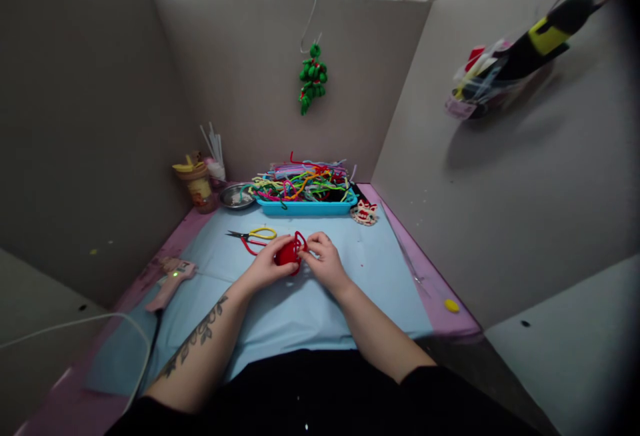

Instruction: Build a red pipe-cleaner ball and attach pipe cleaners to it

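Between my two hands is a rounded red piece (pixel 287 254), apparently made of pipe cleaner, with a red loop standing up at its right side. My left hand (pixel 267 264) is closed round the piece, thumb below and fingers above. At the loop, my right hand (pixel 323 259) pinches the right edge of the same piece with thumb and fingertips. Just behind my left hand lie scissors (pixel 254 236) with one yellow and one red handle, blades pointing left. My fingers partly cover the red handle and the piece.
A blue tray (pixel 310 209) heaped with coloured pipe cleaners stands at the back, beside a metal bowl (pixel 237 197) and a cup (pixel 200 189). A pink glue gun (pixel 173 283) lies left, tweezers (pixel 413 263) right. Grey panels (pixel 240 89) enclose three sides; a green ornament (pixel 313 76) hangs behind.
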Tool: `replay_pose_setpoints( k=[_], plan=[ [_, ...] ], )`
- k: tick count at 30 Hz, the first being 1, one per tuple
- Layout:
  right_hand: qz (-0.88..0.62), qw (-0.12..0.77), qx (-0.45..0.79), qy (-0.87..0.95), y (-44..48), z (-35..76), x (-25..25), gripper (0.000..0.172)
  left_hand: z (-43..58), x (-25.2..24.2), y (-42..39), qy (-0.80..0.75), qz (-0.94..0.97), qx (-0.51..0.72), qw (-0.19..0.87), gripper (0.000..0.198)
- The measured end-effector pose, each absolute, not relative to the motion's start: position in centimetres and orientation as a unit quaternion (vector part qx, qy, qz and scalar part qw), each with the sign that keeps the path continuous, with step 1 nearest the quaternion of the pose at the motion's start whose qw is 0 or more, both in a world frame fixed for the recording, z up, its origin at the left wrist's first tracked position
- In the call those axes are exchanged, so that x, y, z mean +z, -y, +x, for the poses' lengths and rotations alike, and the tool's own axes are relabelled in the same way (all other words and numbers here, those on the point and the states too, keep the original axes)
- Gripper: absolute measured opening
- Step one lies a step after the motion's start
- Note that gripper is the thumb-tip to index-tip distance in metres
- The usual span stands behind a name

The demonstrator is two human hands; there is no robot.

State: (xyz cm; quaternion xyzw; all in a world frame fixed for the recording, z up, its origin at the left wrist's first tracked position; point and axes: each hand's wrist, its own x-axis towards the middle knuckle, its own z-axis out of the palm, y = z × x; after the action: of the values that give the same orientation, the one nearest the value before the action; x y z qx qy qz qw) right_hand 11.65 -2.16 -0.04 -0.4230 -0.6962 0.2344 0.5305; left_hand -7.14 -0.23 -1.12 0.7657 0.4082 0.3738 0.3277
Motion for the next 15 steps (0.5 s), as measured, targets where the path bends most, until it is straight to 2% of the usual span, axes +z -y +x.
replay_pose_setpoints(
  k=[4,8,15],
  plan=[
    [-0.436,0.485,0.179,0.737,2.10,11.45,-0.35,0.015,-7.07,-1.26,0.24,-0.405,0.773,0.370,0.317,0.063],
    [-0.434,0.451,0.175,0.760,2.05,11.28,-0.59,0.012,-7.01,-1.34,0.25,-0.402,0.777,0.369,0.314,0.063],
    [-0.448,0.542,0.234,0.672,1.82,11.75,-0.35,0.023,-6.88,-0.64,0.51,-0.405,0.770,0.364,0.332,0.065]
  ],
)
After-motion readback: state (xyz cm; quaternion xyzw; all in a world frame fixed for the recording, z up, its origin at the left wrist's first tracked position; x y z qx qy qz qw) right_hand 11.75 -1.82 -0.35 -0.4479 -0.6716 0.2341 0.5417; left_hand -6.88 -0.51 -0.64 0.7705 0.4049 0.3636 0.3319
